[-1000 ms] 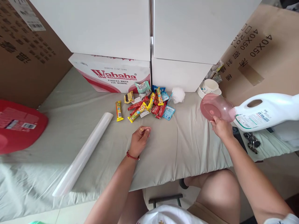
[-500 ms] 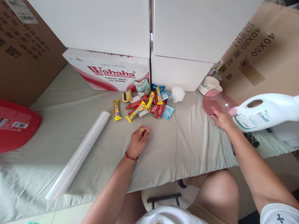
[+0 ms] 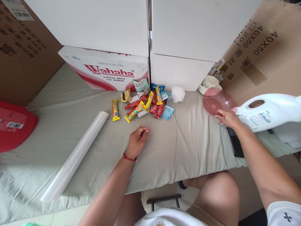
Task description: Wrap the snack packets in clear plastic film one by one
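My left hand (image 3: 137, 141) rests on the cloth in a loose fist, thumb against the curled fingers, with nothing visible in it. A ring and a red bracelet are on it. Beyond it lies a pile of small packaged snacks (image 3: 149, 105) in yellow, red and blue wrappers. At the right, my right hand (image 3: 228, 118) is at the near rim of a clear pink bowl (image 3: 213, 102), fingers partly stretched out and not wrapped around it. The bowl sits beside a white detergent bottle (image 3: 270, 111) lying on its side. A black phone (image 3: 235, 142) lies under my right forearm.
A clear plastic roll (image 3: 77, 153) lies diagonally at left, near a red container (image 3: 16, 125). White boxes (image 3: 181, 72) and a Wahaba-style printed carton (image 3: 105, 70) wall off the back. Cardboard (image 3: 270, 44) stands at right, behind a white cup (image 3: 210, 81). A white wad (image 3: 178, 94) adjoins the snacks.
My right hand has drawn back to the right from the pink bowl, its thumb no longer inside it. More of the phone shows. The view has shifted slightly; my left hand stays put.
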Available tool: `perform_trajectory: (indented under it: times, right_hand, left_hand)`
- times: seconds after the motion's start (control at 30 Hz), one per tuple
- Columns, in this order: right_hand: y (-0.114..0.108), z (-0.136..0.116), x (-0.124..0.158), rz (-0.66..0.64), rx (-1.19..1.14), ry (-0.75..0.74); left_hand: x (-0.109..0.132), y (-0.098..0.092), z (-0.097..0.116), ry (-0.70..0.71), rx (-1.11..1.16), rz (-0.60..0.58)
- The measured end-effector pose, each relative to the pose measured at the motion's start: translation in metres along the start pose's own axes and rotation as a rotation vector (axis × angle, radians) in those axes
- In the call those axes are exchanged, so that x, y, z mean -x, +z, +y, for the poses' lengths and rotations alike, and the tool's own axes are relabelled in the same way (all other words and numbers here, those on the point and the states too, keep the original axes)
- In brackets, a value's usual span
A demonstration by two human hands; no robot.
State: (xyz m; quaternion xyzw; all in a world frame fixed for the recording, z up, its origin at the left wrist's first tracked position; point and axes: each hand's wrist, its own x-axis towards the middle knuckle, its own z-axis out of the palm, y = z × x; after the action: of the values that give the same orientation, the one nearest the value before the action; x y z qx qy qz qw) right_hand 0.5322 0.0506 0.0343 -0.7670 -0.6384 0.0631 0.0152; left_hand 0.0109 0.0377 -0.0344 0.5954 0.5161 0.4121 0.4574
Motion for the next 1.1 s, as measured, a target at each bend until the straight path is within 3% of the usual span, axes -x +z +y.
perform_trajectory:
  times: [0.1, 0.83, 1.1]
  right_hand:
    - [-0.005, 0.004, -0.008, -0.118, -0.088, 0.023]
    - [-0.021, 0.016, -0.055, -0.126, -0.002, 0.073]
    - [-0.006, 0.001, -0.046, -0.043, 0.175, 0.139]
  left_hand:
    - [0.000, 0.000, 0.000, -0.011, 0.009, 0.006]
    - [-0.002, 0.001, 0.000, -0.027, 0.040, 0.017]
    - [-0.002, 0.002, 0.001, 0.003, 0.046, 0.021]
